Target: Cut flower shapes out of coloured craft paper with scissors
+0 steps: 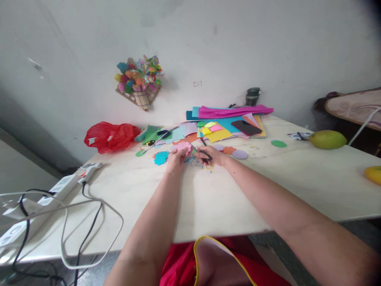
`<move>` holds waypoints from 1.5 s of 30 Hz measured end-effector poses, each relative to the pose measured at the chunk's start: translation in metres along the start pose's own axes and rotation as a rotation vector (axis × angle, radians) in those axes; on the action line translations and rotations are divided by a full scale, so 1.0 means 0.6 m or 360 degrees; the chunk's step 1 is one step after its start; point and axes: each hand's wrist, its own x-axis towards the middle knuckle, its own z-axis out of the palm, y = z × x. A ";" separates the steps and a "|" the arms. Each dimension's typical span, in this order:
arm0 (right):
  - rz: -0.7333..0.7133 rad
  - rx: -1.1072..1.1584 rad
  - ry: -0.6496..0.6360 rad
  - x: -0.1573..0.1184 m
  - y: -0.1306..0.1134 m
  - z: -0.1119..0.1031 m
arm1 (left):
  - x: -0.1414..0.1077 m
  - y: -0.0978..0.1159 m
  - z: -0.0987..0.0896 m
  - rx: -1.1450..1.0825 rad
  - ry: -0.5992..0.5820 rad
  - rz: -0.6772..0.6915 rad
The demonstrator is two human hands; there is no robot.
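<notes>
Between the fingers of my left hand (176, 157) is a pink scalloped paper flower (183, 147), held a little above the table. My right hand (212, 155) grips a pair of dark-handled scissors (205, 155), their blades pointing left towards the pink paper. Close to my left hand lies a blue scalloped paper flower (161, 158). Beyond my right hand are a purple paper circle (239, 154) and an orange paper flower (229, 150). Small paper scraps (208, 168) are scattered under my hands.
Coloured paper sheets (222, 133) lie at the back with a phone (246, 127) on them. Another pair of scissors (167, 132) and a red plastic bag (111, 136) are at the back left. A power strip (56, 192) with cables sits left, a mango (328, 139) right.
</notes>
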 end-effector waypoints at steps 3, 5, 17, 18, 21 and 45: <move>-0.0006 -0.0003 -0.0007 0.000 0.000 0.000 | 0.000 0.000 0.001 -0.0001 0.0010 0.0004; -0.0009 -0.0022 0.0001 0.000 0.000 0.001 | 0.001 0.000 0.001 -0.0004 0.0015 0.0009; 0.0008 -0.0044 0.0003 -0.001 -0.001 0.002 | -0.001 0.001 -0.001 0.0000 -0.0010 0.0001; 0.0007 -0.0048 -0.0001 -0.001 -0.001 0.002 | 0.000 0.001 -0.001 0.0000 -0.0009 0.0003; -0.0002 -0.0064 -0.0011 -0.001 -0.001 0.002 | 0.002 0.000 -0.003 0.0004 -0.0001 0.0001; 0.0079 -0.0047 -0.0060 -0.001 0.000 0.000 | 0.004 0.000 -0.005 -0.0021 0.0088 -0.0018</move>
